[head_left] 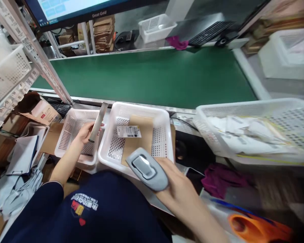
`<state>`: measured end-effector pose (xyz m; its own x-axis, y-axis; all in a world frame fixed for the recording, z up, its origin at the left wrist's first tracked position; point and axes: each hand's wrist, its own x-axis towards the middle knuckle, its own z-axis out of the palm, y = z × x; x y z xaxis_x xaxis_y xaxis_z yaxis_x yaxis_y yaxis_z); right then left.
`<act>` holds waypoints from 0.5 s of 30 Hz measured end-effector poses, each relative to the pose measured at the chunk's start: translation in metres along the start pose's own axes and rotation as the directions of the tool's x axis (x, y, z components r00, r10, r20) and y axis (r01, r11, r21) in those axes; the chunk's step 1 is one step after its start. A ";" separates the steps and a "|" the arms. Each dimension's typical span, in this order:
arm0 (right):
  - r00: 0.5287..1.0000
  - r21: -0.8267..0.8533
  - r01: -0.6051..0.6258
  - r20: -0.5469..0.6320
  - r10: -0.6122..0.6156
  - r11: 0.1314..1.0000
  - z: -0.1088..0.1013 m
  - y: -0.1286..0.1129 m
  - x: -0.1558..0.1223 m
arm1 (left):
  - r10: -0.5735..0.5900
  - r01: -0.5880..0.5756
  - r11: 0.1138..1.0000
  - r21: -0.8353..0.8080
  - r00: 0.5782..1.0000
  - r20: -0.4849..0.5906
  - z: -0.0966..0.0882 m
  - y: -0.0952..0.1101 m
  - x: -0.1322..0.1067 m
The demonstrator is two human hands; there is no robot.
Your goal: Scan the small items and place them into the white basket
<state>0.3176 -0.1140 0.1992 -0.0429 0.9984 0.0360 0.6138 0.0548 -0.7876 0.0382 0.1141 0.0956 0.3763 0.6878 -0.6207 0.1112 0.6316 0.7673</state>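
My left hand (87,132) grips a long, narrow grey-brown flat item (98,121), held tilted above the smaller white basket (62,135); its exact kind is unclear. My right hand (176,182) is wrapped round a grey handheld barcode scanner (148,168), whose head lies over the near edge of the middle white basket (107,135). Inside that basket are a brown cardboard piece (144,130) and a white printed barcode label (129,131). The scanner covers part of the cardboard.
A green conveyor belt (152,77) runs behind the baskets, under a monitor (78,13). At right stands a large white basket (210,135) of white packets (243,131). An opened carton (44,111) and a clipboard (22,155) are at left. Purple cloth (225,179) lies at lower right.
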 end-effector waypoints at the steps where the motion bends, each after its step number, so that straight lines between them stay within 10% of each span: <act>1: 1.000 0.009 0.011 0.004 -0.011 1.000 0.001 -0.003 0.005 | -0.033 0.039 0.993 -0.110 0.998 0.055 0.014 0.007 -0.002; 7: 0.996 0.095 -0.068 0.062 0.063 0.993 0.003 -0.014 0.016 | -0.188 0.212 0.951 -0.226 0.974 0.124 0.078 0.016 -0.007; 15: 0.981 0.164 -0.163 0.130 0.143 0.973 0.007 -0.015 0.011 | -0.196 0.217 0.972 -0.088 0.960 0.201 0.098 -0.001 -0.002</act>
<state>0.3027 -0.1040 0.2068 -0.0565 0.9860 -0.1570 0.4751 -0.1118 -0.8728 0.1275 0.0770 0.1121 0.5241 0.4645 -0.7138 0.1090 0.7946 0.5972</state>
